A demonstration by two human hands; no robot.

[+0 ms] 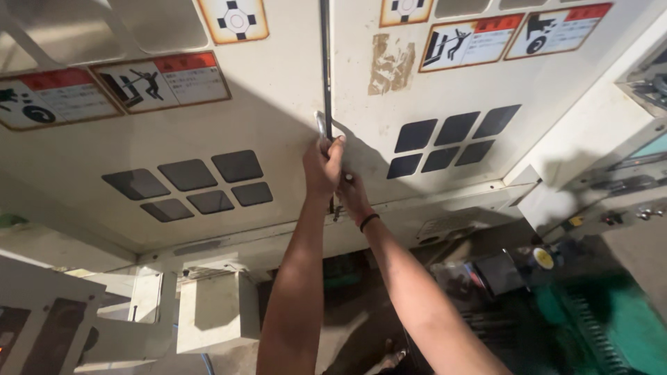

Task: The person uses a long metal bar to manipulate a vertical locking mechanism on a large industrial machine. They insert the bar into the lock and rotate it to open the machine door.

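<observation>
The metal door handle [324, 126] sits at the vertical seam [325, 62] between two cream machine guard doors, roughly at mid-height of the panels. The left hand [322, 167] is wrapped tight around the handle's lower part, fingers curled shut on it. Just below and right of the handle, the right hand [353, 198], with a dark band [369, 221] at its wrist, is bunched at the seam, apparently on a small latch or second grip; whether it truly clasps something I cannot tell, because the left hand hides part of it.

To work these doors well, I judge that the pull should run along the door's travel rather than outward, with both wrists kept straight and fingers clear of the seam itself, where the two edges meet and could pinch.

Left of the handle, the left door [208, 125] bears six dark square pads [189, 184] and warning stickers [163, 81] above them. Right of the handle, the right door [445, 90] carries a matching set of pads [455, 141] and more stickers. Below the handle lies the shadowed machine base, and far right of it a green machine part [611, 326].
</observation>
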